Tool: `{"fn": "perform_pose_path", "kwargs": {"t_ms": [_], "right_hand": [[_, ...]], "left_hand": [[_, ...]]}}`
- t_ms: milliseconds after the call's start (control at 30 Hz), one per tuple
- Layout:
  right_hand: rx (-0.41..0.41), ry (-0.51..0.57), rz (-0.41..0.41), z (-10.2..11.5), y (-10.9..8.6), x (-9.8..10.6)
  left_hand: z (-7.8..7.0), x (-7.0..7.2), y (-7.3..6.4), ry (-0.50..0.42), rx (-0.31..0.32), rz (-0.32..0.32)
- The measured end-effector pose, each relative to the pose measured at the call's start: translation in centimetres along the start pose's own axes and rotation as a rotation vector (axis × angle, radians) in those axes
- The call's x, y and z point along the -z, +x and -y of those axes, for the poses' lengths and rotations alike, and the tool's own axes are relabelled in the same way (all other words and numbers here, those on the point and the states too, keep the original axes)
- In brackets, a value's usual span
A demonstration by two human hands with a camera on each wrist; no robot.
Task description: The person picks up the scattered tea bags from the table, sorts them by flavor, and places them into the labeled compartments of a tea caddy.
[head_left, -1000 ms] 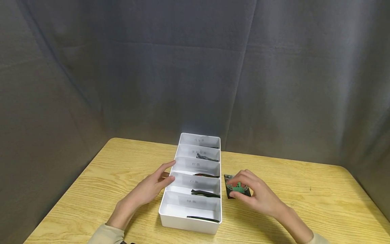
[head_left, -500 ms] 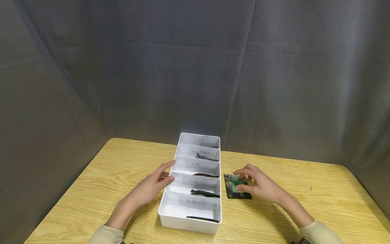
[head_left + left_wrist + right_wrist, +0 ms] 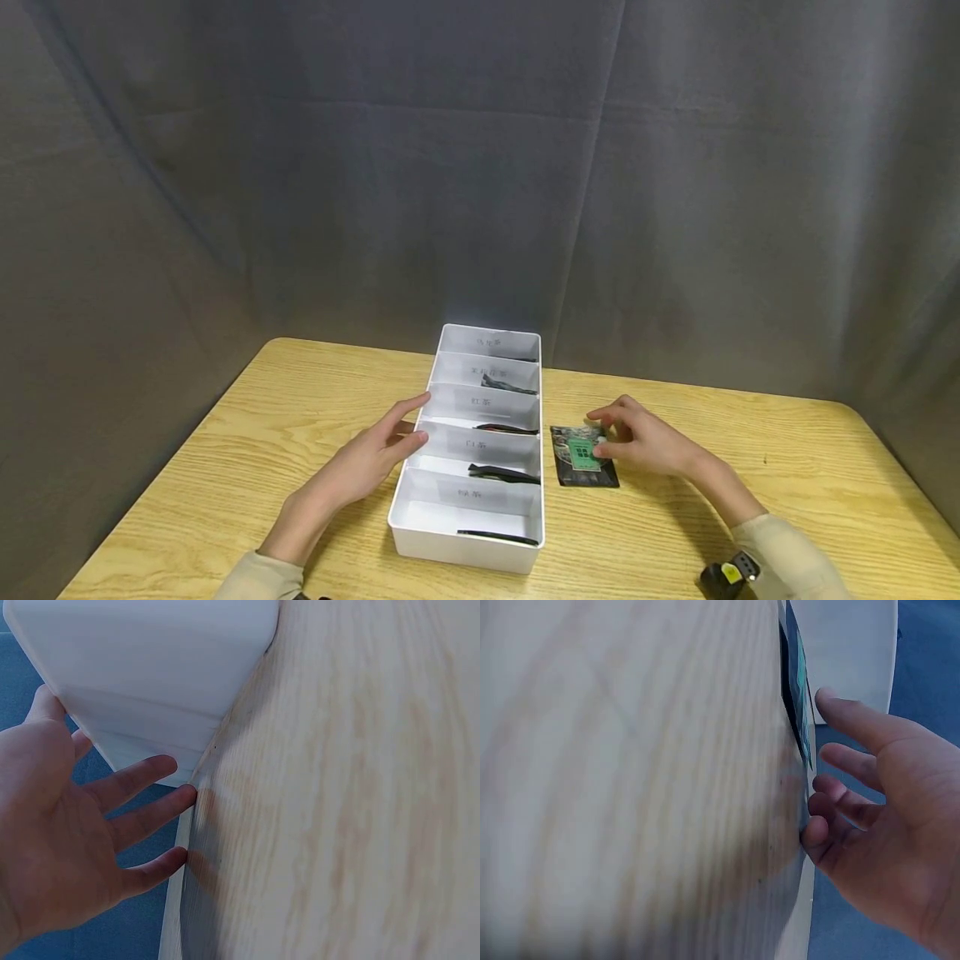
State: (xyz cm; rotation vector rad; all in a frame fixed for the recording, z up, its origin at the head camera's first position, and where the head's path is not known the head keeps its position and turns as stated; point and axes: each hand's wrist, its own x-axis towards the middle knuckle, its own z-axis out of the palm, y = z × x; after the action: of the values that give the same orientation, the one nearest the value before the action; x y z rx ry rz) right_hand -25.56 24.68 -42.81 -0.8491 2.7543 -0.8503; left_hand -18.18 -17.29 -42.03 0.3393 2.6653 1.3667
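Note:
A white box (image 3: 465, 546) with a row of compartments stands lengthwise on the table. My left hand (image 3: 367, 457) is at its left side, the thumb and index fingertip at the rim. The left wrist view shows that hand's (image 3: 71, 825) other fingers spread beside the box wall. Right of the box a flat black sachet (image 3: 591, 479) with a green label (image 3: 581, 454) lies on the wood. Over the sachet's right part is my right hand (image 3: 648, 442), thumb and fingers bent loosely apart. In the right wrist view nothing is between the thumb and fingers of this hand (image 3: 885, 795).
Thin dark sachets lie in the box compartments, such as a black one (image 3: 504, 475) and another in the front one (image 3: 497, 537). Printed characters mark the compartment walls. The wooden table (image 3: 750, 467) ends at a dark curtain (image 3: 480, 208) behind.
My right hand has drawn back to the right, off the middle of the sachet, uncovering its green label. The sachet now lies flat in plain view. My left hand has stayed at the box.

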Motion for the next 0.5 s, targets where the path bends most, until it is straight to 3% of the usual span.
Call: {"fn": "perform_pose_path", "kwargs": {"t_ms": [500], "right_hand": [[-0.032,0.058,-0.012,0.07,0.63,-0.2]], "left_hand": [[0.16,0.31,-0.18,-0.003,0.003,-0.004]]}}
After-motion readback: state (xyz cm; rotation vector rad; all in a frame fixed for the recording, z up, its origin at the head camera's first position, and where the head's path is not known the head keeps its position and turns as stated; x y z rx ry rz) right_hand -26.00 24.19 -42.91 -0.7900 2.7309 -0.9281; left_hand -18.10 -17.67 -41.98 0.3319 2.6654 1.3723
